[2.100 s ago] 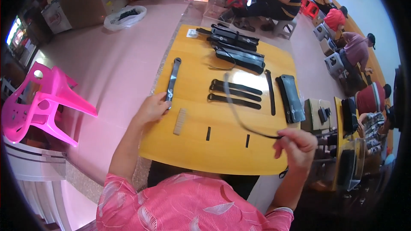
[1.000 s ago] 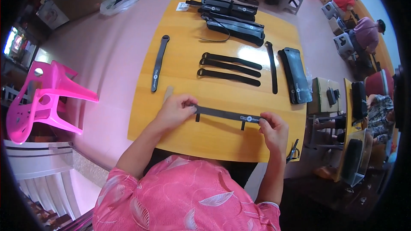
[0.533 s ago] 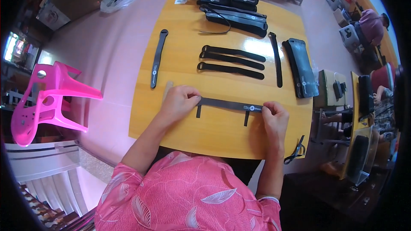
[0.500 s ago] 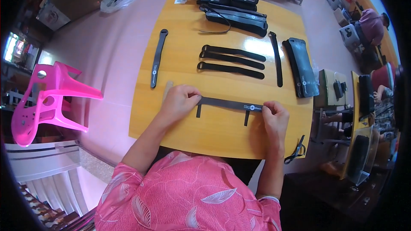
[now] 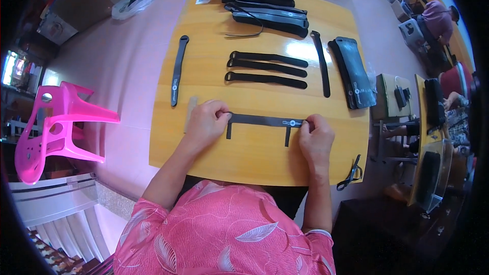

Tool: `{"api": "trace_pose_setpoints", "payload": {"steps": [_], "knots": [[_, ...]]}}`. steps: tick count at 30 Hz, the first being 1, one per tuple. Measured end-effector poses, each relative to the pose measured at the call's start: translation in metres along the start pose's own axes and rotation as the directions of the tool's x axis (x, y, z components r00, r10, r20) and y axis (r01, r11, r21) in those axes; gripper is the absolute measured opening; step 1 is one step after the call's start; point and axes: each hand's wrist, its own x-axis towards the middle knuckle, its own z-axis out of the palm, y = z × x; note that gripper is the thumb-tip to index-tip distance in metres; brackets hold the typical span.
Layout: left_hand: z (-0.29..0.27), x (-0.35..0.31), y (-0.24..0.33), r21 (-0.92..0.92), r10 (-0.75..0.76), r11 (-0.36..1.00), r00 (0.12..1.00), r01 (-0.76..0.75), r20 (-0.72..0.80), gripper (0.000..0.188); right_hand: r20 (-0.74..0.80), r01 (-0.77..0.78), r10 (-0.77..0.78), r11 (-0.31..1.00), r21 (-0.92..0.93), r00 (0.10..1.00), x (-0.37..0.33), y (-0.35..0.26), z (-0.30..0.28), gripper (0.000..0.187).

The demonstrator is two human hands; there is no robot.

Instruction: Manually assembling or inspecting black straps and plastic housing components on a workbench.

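Observation:
A dark grey strap [image 5: 260,119] with a pale printed mark stretches level across the near part of the yellow table [image 5: 254,158]. Its left end is pinched between the thumb and fingers of my left hand [image 5: 206,121]. My right hand [image 5: 317,135] pinches the other end, beside the mark. Two short black strips, a left strip [image 5: 228,131] and a right strip [image 5: 288,137], stick out from under the strap toward me. Farther up lie three black looped straps [image 5: 267,79], side by side. A pale flat strip [image 5: 191,109] is partly hidden by my left hand.
Single straps lie at left [image 5: 178,74] and right [image 5: 322,66]. A strap stack [image 5: 356,74] sits at the right edge, bundled straps [image 5: 270,12] at the back. Small black scissors [image 5: 350,174] rest at the near right corner. A pink stool [image 5: 66,127] stands left.
The whole view has shifted slightly, so the table and its contents appear a little farther left. Both hands still hold the strap's ends, with the strap in nearly the same place on the table.

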Motion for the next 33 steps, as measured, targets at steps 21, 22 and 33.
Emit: {"api": "trace_pose_setpoints", "payload": {"steps": [21,22,33], "knots": [[-0.002,-0.01,-0.011,0.02,0.142,0.99,0.984,-0.141,-0.105,0.016,0.001,-0.025,0.025,0.993,-0.117,1.0,-0.002,-0.005,0.0,0.008],[-0.002,-0.011,-0.012,0.013,0.151,0.988,0.982,-0.151,-0.113,0.016,0.03,-0.014,0.02,0.987,-0.162,0.999,-0.001,-0.001,-0.003,0.01],[-0.006,-0.009,-0.023,-0.29,0.015,0.956,0.996,-0.04,-0.087,0.018,-0.005,0.047,-0.058,0.857,-0.514,0.998,0.108,0.012,-0.003,0.021]]}}
